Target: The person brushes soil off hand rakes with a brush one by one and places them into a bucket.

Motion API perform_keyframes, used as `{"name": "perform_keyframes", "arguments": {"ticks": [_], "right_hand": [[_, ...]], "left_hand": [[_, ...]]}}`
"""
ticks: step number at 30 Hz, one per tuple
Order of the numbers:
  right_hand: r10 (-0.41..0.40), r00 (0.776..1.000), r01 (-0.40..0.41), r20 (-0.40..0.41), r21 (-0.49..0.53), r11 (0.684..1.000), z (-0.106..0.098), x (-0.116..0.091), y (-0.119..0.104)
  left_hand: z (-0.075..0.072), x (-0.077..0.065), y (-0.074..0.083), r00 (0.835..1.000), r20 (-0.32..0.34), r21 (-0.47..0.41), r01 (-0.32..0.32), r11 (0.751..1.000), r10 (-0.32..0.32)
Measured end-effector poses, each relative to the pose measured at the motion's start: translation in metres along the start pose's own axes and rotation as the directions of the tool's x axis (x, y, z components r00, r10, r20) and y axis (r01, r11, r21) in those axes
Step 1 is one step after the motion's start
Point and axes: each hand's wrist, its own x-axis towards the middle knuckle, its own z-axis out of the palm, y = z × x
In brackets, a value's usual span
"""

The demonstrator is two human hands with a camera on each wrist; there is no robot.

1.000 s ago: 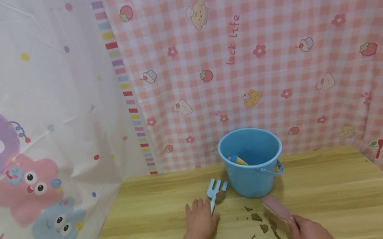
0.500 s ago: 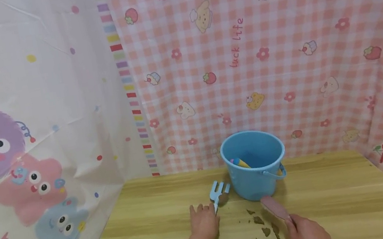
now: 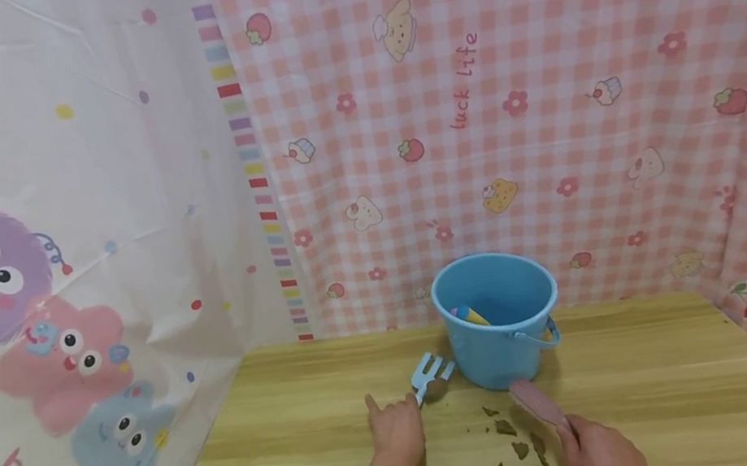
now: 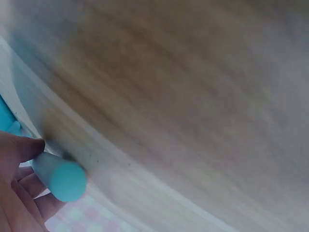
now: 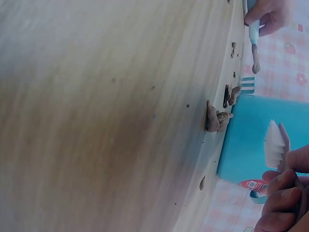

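Observation:
My left hand (image 3: 398, 436) grips a light blue toy fork (image 3: 425, 374) left of the bucket, tines pointing away from me. In the left wrist view, thumb and fingers pinch its round-ended handle (image 4: 68, 181). A brown clod (image 3: 436, 390) lies against the tines. My right hand (image 3: 603, 452) holds a pink brush (image 3: 539, 403) by its handle, with the head near the foot of the blue bucket (image 3: 497, 361). White bristles (image 5: 273, 147) show in the right wrist view. Several brown crumbs (image 3: 505, 427) are scattered on the table between the hands.
Inside the bucket lies a yellow and blue item (image 3: 471, 316); its handle (image 3: 541, 339) hangs at the right side. The wooden table (image 3: 664, 374) meets a pink checked cloth (image 3: 564, 217) behind and a white patterned cloth (image 3: 159, 326) at left.
The left hand's spread fingers have drawn in toward the fork handle, with one outer finger now sticking out. The head view has shifted slightly. The right hand and brush have barely moved.

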Motion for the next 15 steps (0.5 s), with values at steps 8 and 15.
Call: {"name": "perform_keyframes", "arguments": {"ticks": [8,15], "right_hand": [[-0.021,1.0,0.021,-0.015,0.001,1.0,-0.002,0.001,0.002],[-0.03,0.999,0.03,-0.016,0.007,1.0,-0.004,0.005,0.003]], "left_hand": [[-0.009,0.006,-0.009,1.0,0.013,-0.044,-0.008,0.999,0.008],[-0.02,0.008,-0.019,0.998,0.008,-0.141,-0.06,0.988,0.061]]}}
